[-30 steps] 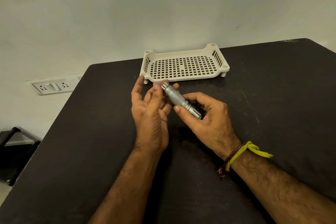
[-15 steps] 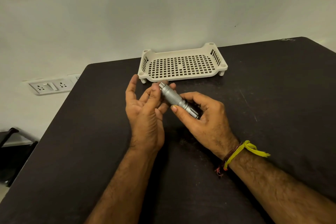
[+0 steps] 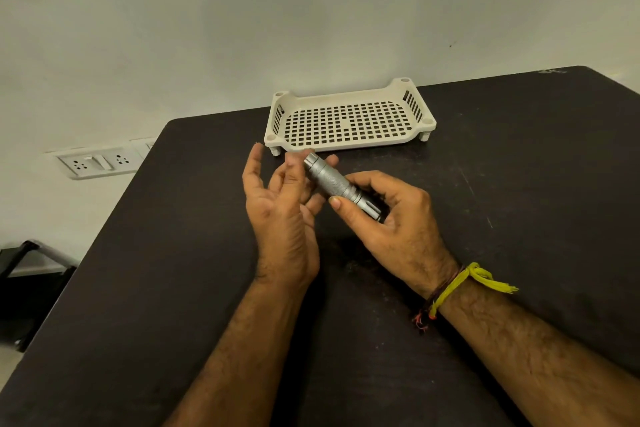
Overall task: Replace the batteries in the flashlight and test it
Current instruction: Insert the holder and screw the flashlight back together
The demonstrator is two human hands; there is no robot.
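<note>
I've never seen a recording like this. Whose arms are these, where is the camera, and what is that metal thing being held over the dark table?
There is no machine here: these are a person's two bare arms, filmed by a wide-angle camera worn on their head, so you look forward and down as they do. The right hand grips a small silver flashlight around its head end, holding it above the black table. The left hand has loose, fairly straight fingers whose tips touch the flashlight's far end, near its cap; I cannot tell if it is twisting anything. Behind the hands a cream plastic tray with a grid of holes stands on the table; nothing shows inside it. No batteries are visible. A yellow thread is tied around the right wrist, and a socket panel sits on the wall at left.
</note>
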